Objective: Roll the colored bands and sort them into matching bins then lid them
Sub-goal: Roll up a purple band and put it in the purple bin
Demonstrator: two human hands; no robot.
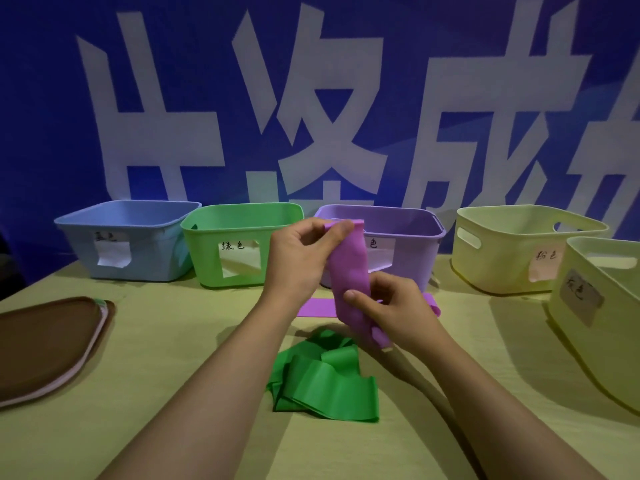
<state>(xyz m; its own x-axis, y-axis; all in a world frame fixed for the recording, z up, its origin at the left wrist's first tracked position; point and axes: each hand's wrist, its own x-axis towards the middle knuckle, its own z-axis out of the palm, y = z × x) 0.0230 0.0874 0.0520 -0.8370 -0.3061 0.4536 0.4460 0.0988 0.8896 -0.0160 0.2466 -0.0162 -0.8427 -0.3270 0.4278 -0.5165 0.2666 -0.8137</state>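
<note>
Nearest me, a crumpled green band [323, 379] lies on the table [173, 341]. Just beyond it I see both forearms reaching forward: the right hand [391, 310] pinches the lower part of a purple band [349, 275], and the left hand [301, 254] grips its top end, raised. Behind the green band stands the purple bin [408, 244], with the green bin [239, 244] to its left.
</note>
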